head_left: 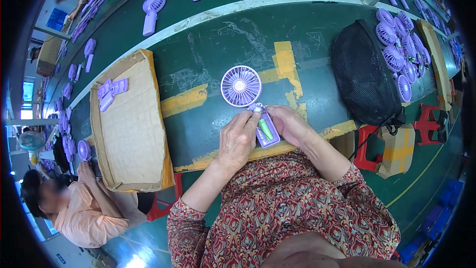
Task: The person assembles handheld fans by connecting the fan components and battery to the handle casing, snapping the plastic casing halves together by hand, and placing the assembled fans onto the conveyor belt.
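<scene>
Okay, forearms come in from the near side, angled inward, meeting over the table's (307,44) near edge. Left hand (235,138): knuckles up, fingers bent, pinching the purple fan (241,86) by the handle's left side. Right hand (293,126): cupped at handle's right side, fingers mostly hidden, can't tell if pinching. Fan lies handle near, round head far, green cylinder (265,129) inside handle. Cardboard tray (130,144) left, black mesh bag (362,72) right.

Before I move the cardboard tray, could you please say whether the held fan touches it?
Apart: the head view shows green tabletop between the held fan and cardboard tray.
</scene>
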The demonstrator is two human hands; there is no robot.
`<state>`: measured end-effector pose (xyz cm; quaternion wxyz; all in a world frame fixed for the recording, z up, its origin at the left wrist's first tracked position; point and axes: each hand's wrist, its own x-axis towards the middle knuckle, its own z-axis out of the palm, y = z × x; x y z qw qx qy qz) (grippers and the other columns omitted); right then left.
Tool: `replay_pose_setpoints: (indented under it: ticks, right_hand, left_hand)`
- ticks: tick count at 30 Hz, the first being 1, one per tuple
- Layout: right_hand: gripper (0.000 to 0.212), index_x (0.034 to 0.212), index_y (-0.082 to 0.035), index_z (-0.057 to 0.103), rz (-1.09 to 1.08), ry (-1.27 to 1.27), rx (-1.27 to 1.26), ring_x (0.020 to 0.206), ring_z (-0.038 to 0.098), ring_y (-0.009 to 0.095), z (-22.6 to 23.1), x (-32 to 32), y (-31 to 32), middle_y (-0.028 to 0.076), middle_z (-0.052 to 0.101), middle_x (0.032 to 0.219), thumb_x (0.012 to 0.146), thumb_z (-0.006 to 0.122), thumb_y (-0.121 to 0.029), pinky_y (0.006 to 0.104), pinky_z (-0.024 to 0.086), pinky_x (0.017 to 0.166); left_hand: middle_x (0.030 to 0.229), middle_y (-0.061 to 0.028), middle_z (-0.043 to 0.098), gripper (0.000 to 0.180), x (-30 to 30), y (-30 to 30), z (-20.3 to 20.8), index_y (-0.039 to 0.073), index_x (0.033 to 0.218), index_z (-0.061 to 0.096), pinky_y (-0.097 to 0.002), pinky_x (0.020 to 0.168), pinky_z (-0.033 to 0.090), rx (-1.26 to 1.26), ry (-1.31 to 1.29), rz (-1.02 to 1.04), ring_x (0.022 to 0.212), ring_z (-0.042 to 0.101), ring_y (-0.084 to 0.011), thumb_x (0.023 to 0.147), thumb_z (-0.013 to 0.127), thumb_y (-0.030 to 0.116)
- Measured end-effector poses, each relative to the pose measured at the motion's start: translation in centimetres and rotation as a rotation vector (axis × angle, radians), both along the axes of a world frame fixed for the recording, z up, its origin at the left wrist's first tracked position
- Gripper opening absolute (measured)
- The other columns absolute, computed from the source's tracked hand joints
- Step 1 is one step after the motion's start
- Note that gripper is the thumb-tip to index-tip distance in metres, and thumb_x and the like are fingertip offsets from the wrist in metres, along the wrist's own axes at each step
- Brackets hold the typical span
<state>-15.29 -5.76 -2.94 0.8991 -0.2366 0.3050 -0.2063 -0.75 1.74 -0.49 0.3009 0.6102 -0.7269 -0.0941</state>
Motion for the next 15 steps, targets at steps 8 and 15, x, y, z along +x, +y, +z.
replay_pose_setpoints:
  ticks: [8, 15]
  right_hand:
    - [0.027, 0.106, 0.001, 0.053, 0.025, 0.208, -0.324, 0.08, 0.051, 0.006, -0.7, 0.4, 0.7, 0.001, 0.056, 0.091, 0.096, 0.039, -0.02, 0.0217, 0.045, 0.07]
    - [0.027, 0.108, 0.001, 0.053, 0.083, 0.241, -0.382, 0.079, 0.05, 0.005, 0.0, 0.3, 0.3, 0.0, 0.055, 0.09, 0.095, 0.04, -0.019, 0.0208, 0.044, 0.068]
  left_hand:
    - [0.085, -0.0135, 0.056, 0.032, 0.1, -0.2, 0.4, -0.002, 0.101, 0.06, -0.039, 0.065, 0.051, 0.034, 0.092, 0.027, 0.079, 0.059, -0.0301, 0.069, 0.059, -0.006]
    - [0.082, -0.014, 0.059, 0.034, 0.4, -0.5, 0.4, 0.003, 0.105, 0.054, -0.0398, 0.061, 0.05, 0.023, 0.159, 0.072, 0.072, 0.061, -0.0328, 0.073, 0.058, -0.006]
